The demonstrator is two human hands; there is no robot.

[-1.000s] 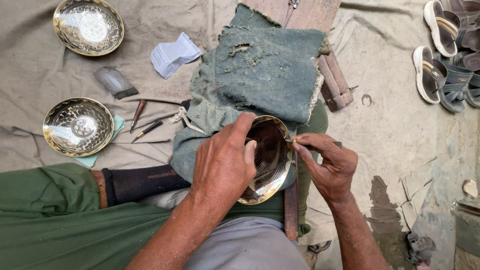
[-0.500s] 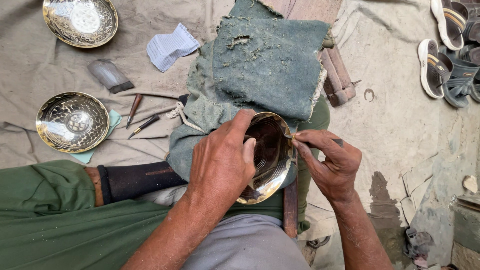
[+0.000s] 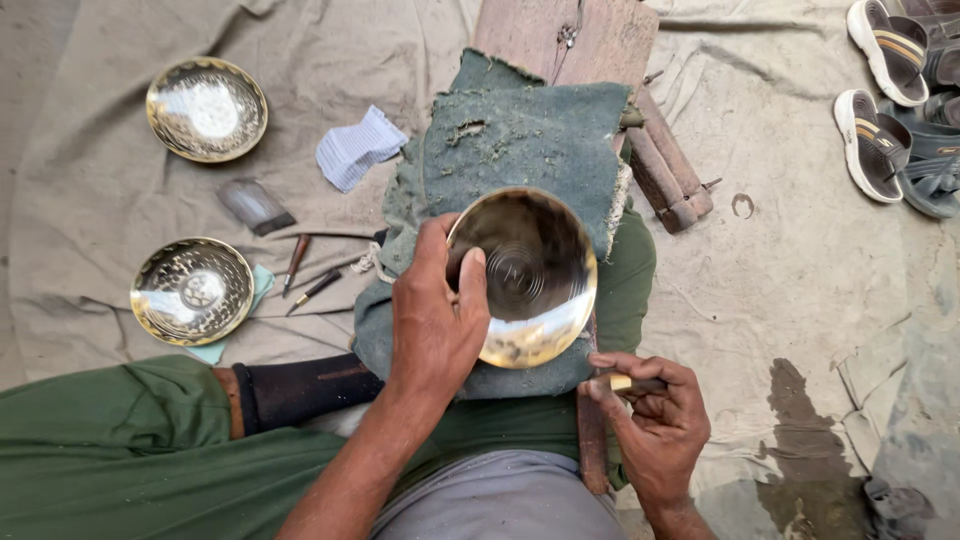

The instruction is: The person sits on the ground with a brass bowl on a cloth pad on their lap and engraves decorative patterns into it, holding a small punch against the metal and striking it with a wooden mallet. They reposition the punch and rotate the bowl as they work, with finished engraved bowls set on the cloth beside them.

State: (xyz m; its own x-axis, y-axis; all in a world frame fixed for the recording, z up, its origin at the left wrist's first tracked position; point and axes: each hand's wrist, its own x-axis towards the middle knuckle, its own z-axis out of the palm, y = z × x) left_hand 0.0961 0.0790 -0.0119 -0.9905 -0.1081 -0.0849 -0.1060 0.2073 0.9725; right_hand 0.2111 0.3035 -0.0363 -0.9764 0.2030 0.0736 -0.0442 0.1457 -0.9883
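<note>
Left hand point(image 3: 432, 325) fingers grip the brass bowl point(image 3: 525, 275) rim on the green cloth point(image 3: 520, 140); right hand point(image 3: 655, 425) fingers pinch a small tool point(image 3: 622, 382).

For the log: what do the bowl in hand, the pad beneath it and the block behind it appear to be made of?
Bowl: looks like polished brass, yellow metal with mirror-like reflections; the left hand grips its rim. Pad: coarse, matted green cloth, frayed and holed. Block: bare, weathered wood with visible grain. The right hand holds a small tool, too hidden to judge its material.
</note>
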